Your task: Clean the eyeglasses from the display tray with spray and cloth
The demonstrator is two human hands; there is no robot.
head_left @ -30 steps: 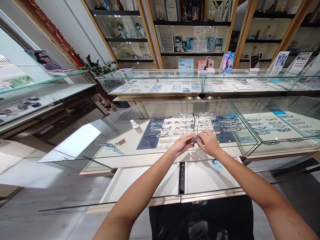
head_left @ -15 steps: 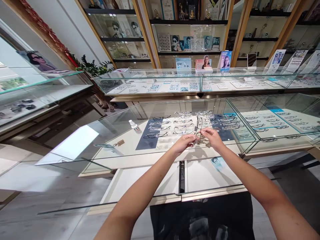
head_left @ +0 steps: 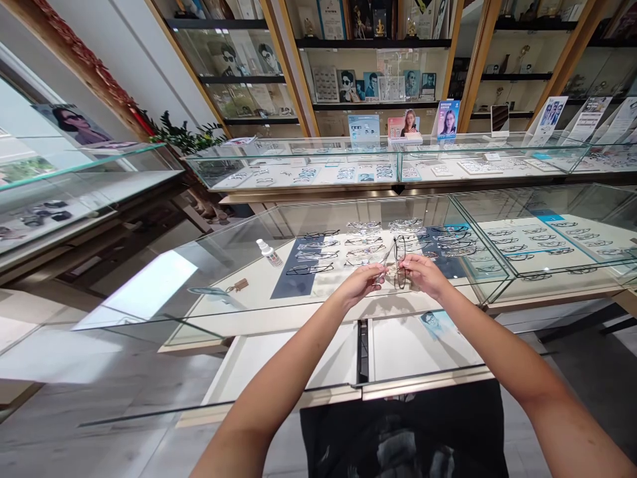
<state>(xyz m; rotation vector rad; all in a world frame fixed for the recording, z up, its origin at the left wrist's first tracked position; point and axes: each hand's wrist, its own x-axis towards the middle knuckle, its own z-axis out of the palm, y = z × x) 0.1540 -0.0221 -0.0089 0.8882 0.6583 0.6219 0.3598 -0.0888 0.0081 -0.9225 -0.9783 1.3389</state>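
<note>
Over the front glass display counter, my right hand pinches a dark-rimmed pair of eyeglasses, held edge-up with the rims roughly vertical. My left hand is closed just beside it, on the left. From its fingertips a thin silvery piece points up toward the eyeglasses; its kind is too small to tell. The fingers partly cover the lower end of the eyeglasses. Beyond and to either side of my hands, rows of eyeglasses show on dark blue and white sheets.
Left of the rows stands a white spray bottle. Farther left lies a brown tag. White drawers are below the front edge, and a blue picture card is at the right. Another glass case runs behind.
The eyeglasses have turned slightly and sit a little lower and to the right. My left hand has shifted slightly left, and the silvery piece at its fingertips now tilts.
</note>
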